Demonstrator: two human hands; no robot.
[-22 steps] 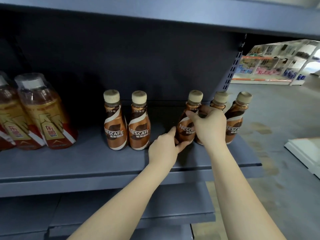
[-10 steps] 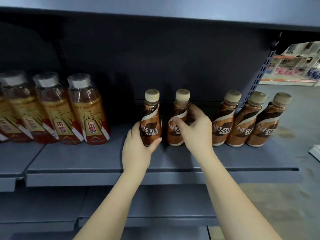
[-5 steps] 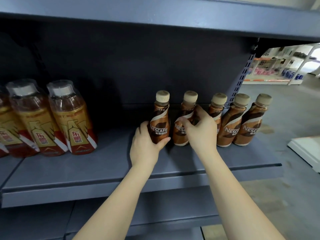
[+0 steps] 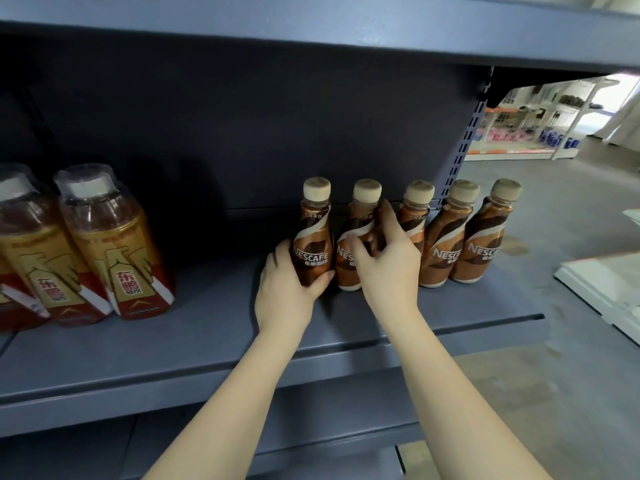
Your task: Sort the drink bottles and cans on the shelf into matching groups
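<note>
a grey concrete floor (image 4: 561, 341), stained in places, is seen to the right of the shelving. a white flat panel (image 4: 602, 282) is laid on it near the right edge. farther back, a brightly lit white display rack (image 4: 530, 133) is seen, stocked with small pink and blue goods that are too small and blurred to be made out.
</note>
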